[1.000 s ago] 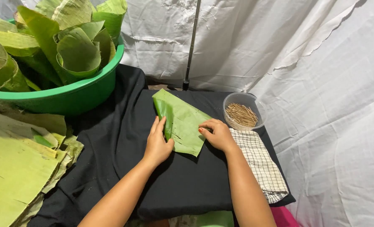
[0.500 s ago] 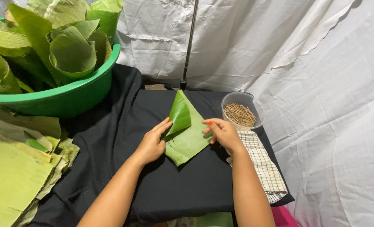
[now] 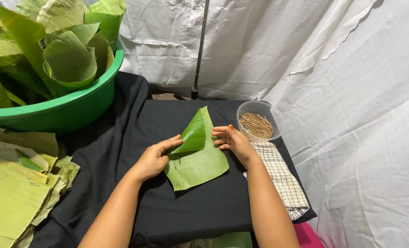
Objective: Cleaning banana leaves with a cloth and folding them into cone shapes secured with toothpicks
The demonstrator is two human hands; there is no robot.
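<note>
- We see the banana leaf piece (image 3: 200,160) lying in the middle of the black cloth (image 3: 121,138) that covers the table, its far-left corner raised and curled over toward the centre, so the glossy darker face of the fold stands up off the flat part.
- Our left hand (image 3: 154,158) holds that raised flap: the fingers (image 3: 173,142) lie along its lower left edge with the thumb tucked beneath, a light pinch on the leaf that appears to keep the fold from springing back flat.
- Our right hand (image 3: 234,142) sits at the right edge of the leaf, fingers curled and pointing left toward the flap. They touch or nearly touch the leaf's edge, but we cannot tell whether they actually grip it.
- Both forearms come in from the near edge and angle toward each other, wrists low over the cloth.
- The clear plastic bowl of thin wooden sticks (image 3: 258,123) stands just beyond the right hand, within easy reach, and a checked cloth (image 3: 280,177) lies under that forearm.
- At far left the green tub (image 3: 76,108) holds rolled and folded leaves, and at near left a stack of flat leaf sheets (image 3: 11,193) lies beside the table.
- White sheeting (image 3: 351,92) hangs behind and to the right.
</note>
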